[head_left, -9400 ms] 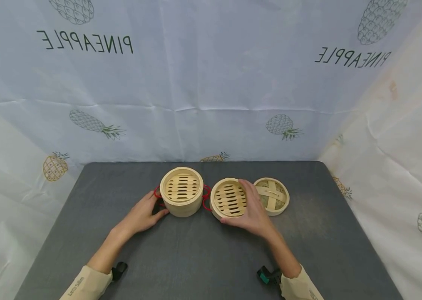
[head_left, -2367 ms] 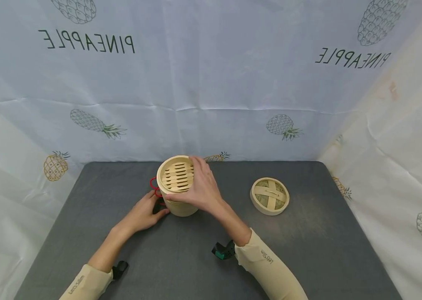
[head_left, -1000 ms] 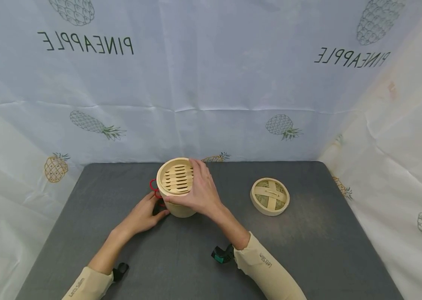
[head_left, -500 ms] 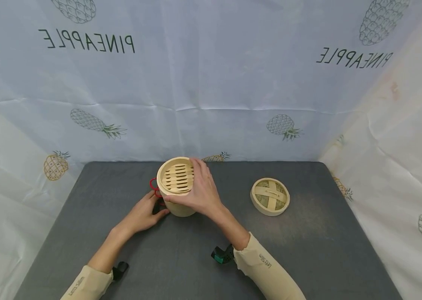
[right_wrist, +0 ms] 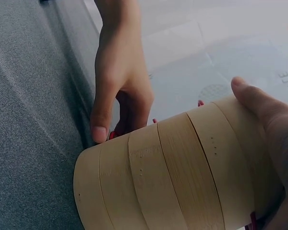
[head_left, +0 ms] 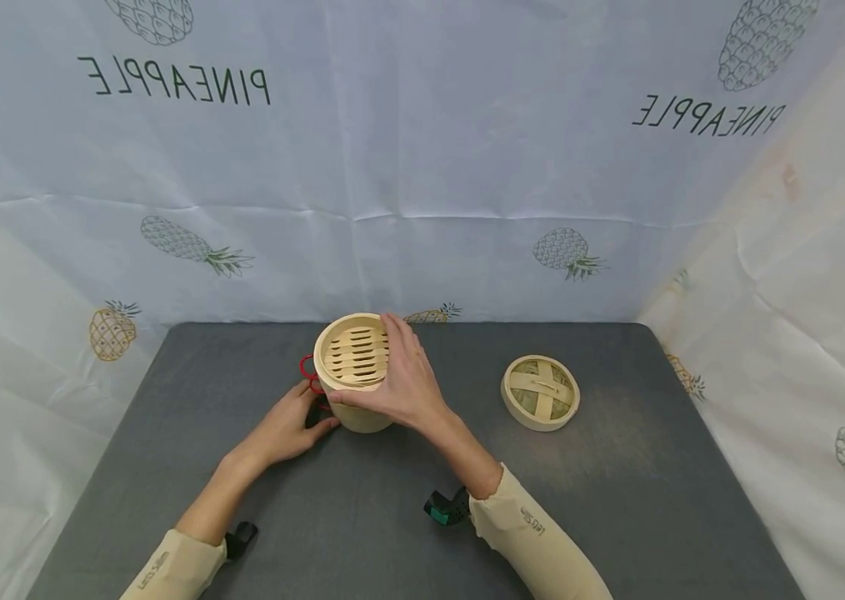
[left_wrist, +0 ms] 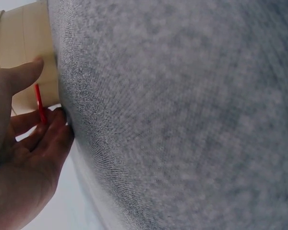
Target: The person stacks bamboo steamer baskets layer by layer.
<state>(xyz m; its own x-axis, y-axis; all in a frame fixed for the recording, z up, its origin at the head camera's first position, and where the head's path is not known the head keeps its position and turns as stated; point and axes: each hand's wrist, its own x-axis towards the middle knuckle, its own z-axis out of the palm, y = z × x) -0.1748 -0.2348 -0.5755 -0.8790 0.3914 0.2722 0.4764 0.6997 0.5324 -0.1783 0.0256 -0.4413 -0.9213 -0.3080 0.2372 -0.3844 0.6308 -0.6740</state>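
Over the last several seconds the round, pale bamboo steamer tier with the slatted floor (head_left: pixel 353 354) has moved from between the stack and the lid onto the top of the stack. My right hand (head_left: pixel 407 385) is clamped on that tier, thumb on its rim at about seven o'clock and fingers between one and two. Beneath it stands the lower stack of pale, cylindrical bamboo tiers (head_left: pixel 364 419), upright on the dark grey table (head_left: pixel 347 517).

My left hand (head_left: pixel 286 431) rests beside the stack at eight o'clock, thumb against the wall low down, apart from the loosely bent fingers. A thin red cord loop (left_wrist: pixel 40 103) runs down to those fingers; from these angles I can't fairly tell whether they close on it or only lie against it.

At three o'clock from the stack, well apart, lies the round bamboo lid with crossed flat strips (head_left: pixel 542 383). My beige printed right sleeve (head_left: pixel 535 533) comes in between four and five o'clock. At twelve o'clock hangs the white pineapple-print cloth (head_left: pixel 422 150).
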